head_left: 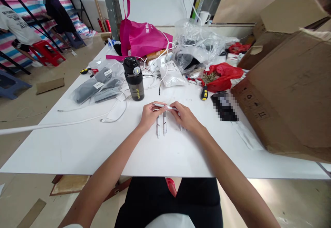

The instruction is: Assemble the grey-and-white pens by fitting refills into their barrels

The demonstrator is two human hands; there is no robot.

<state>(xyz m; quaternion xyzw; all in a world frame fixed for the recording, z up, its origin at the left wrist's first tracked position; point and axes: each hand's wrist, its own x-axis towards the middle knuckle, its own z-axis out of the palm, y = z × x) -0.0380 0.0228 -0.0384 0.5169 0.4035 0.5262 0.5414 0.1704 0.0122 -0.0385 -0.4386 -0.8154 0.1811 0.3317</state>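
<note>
Both hands hold one white pen [168, 107] level above the table, near the middle of the view. My left hand [150, 115] pinches its left part, and my right hand [184, 116] grips its right end. Just below the hands, a white pen with a grey grip [158, 127] lies on the table beside a similar second pen [164, 124]. Something clear or white [181, 128] shows partly under my right hand; its kind is hidden. A thin black refill-like stick [159, 89] rests farther back.
A black bottle [133, 79] stands behind my left hand, beside bagged dark items [86, 90] and white cables [113, 119]. A screwdriver [204, 92], a red bag [224, 76] and a large cardboard box [287, 97] are at right. Two people [18, 24] sit at far left.
</note>
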